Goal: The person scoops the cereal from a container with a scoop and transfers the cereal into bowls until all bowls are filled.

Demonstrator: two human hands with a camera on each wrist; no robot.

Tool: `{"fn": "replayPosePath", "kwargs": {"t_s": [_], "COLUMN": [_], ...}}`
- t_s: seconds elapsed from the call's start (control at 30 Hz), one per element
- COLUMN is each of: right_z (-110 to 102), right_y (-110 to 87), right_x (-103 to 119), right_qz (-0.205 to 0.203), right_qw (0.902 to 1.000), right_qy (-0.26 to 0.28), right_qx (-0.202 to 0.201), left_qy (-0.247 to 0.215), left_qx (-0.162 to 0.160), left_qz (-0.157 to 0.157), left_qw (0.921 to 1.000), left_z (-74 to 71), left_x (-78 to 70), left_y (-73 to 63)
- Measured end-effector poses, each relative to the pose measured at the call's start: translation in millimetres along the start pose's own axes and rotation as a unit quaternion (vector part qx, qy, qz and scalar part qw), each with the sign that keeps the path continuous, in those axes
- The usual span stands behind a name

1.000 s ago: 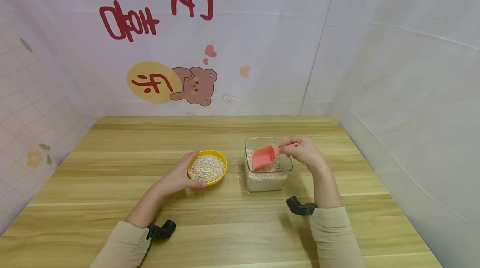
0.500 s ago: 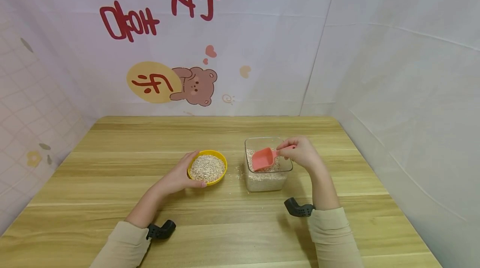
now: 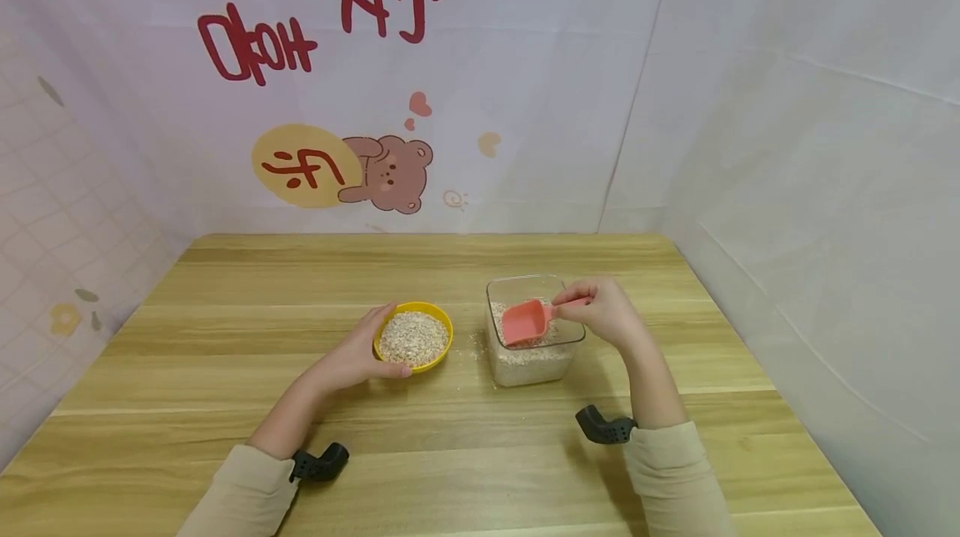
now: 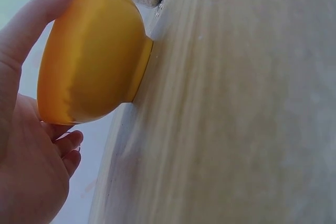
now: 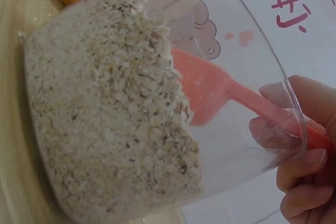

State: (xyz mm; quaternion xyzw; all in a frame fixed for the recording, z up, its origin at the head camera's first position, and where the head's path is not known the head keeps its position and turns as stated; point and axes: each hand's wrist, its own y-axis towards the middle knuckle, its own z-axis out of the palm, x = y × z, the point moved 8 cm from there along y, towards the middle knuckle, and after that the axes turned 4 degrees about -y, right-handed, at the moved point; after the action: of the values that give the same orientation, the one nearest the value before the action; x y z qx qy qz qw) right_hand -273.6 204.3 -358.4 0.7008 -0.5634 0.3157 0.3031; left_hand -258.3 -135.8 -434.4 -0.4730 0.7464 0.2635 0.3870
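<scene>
My left hand (image 3: 365, 351) holds a yellow bowl (image 4: 97, 51) at its side, thumb against the near rim and fingers round the far side. The bowl stands upright on the table and is filled with oat flakes (image 3: 413, 338). With my right hand (image 3: 604, 309) I pinch the handle of a pink scoop (image 3: 525, 322) between thumb and fingers. The scoop's head lies inside a clear square container (image 3: 534, 370), its tip touching the oats (image 5: 115, 103). In the right wrist view the scoop (image 5: 202, 87) shows through the clear wall.
Loose flakes (image 3: 478, 345) are scattered on the wooden table (image 3: 420, 470) between bowl and container. A white printed curtain (image 3: 525, 62) stands behind the table and along both sides. Each wrist carries a black camera mount (image 3: 321, 463).
The scoop has shifted slightly left and tilted lower into the container, my right hand moving with it. My left hand and the bowl have stayed in place.
</scene>
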Motion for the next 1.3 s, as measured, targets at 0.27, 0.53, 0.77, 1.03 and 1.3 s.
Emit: {"fn": "replayPosePath", "kwargs": {"t_s": [0.27, 0.53, 0.77, 1.03, 1.3], "right_z": [-2, -2, -2, -3, -14], "right_y": [-4.4, -7.5, -9.5, -10.7, -12.3], "right_x": [4, 8, 11, 13, 12], "right_qz": [-0.022, -0.057, -0.084, -0.103, -0.098], "right_qw": [0.9992, 0.9974, 0.9943, 0.9902, 0.9855], "right_qy": [-0.032, -0.045, -0.066, -0.094, -0.138], "right_qx": [-0.003, -0.001, -0.001, 0.004, -0.012], "left_qy": [0.009, 0.020, 0.034, 0.041, 0.082], "left_qx": [0.008, 0.009, 0.010, -0.014, -0.010], "left_qz": [-0.002, 0.005, 0.015, 0.021, 0.043], "left_qw": [0.9999, 0.9997, 0.9993, 0.9988, 0.9956], "left_z": [-1.0, -6.0, -12.1, -23.7, -35.1], "left_x": [-0.2, -3.2, -2.4, -3.6, -9.4], "left_y": [-1.3, -3.9, -7.0, -11.4, -15.4]}}
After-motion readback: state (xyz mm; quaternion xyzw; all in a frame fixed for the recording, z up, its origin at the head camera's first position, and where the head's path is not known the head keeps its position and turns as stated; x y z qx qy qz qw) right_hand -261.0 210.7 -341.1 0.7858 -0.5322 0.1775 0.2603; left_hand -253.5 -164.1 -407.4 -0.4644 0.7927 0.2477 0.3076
